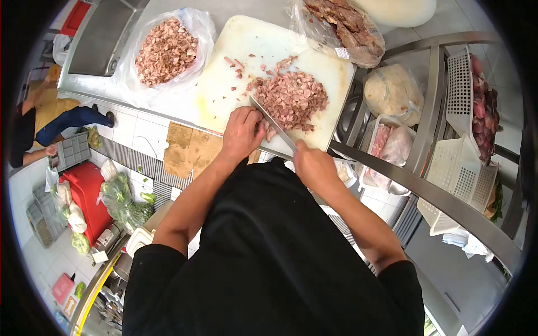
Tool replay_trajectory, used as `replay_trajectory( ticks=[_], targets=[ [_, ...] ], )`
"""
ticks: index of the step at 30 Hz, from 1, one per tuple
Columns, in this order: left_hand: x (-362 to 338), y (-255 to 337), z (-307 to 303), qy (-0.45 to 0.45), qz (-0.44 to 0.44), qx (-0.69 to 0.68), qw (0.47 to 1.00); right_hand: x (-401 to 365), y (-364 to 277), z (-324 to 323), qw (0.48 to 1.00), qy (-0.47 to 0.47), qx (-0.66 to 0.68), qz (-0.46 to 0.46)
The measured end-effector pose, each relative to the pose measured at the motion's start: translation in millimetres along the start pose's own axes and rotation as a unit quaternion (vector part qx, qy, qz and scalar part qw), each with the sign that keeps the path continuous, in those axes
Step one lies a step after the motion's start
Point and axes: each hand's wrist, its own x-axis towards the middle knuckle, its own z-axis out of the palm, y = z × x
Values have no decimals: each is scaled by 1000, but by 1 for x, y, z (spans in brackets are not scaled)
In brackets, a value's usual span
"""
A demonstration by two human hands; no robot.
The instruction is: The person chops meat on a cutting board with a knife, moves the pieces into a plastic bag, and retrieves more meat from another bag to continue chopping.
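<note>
My right hand [314, 166] is wrapped round the handle of a knife [274, 124], whose blade slants up and left across the cutting board [224, 61]. Close against the near side of the blade, my left hand [242, 133] has its fingers curled down on a bit of meat [270, 133], which is partly hidden by the fingers. Beyond the blade lies a heap of chopped meat [294, 96], with loose scraps scattered to its left. A clear plastic bag of chopped meat [167, 51] stands left of the board.
At the board's far right corner lies a bag of larger meat pieces [344, 28]. A sink [103, 39] is at the far left. Metal rack rails [426, 185] and white baskets [457, 173] stand on the right. Another person [50, 117] is on the left, near a red container [87, 196].
</note>
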Motion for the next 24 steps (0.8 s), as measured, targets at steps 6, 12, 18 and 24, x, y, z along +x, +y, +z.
replay_trajectory(
  ticks=[6,12,18,24],
  targets=[
    [1,-1,-2,-1,0,12,1000,71,-24,4,994,88,41,-52],
    [-1,3,-11,22,-16,-10,1000,-14,-10,-38,1000,2,9,-28],
    [-3,-6,-1,11,8,14,1000,43,-7,23,996,70,31,-55],
    [-5,2,-11,21,-6,-25,999,54,-28,-12,995,70,47,-58]
  ],
)
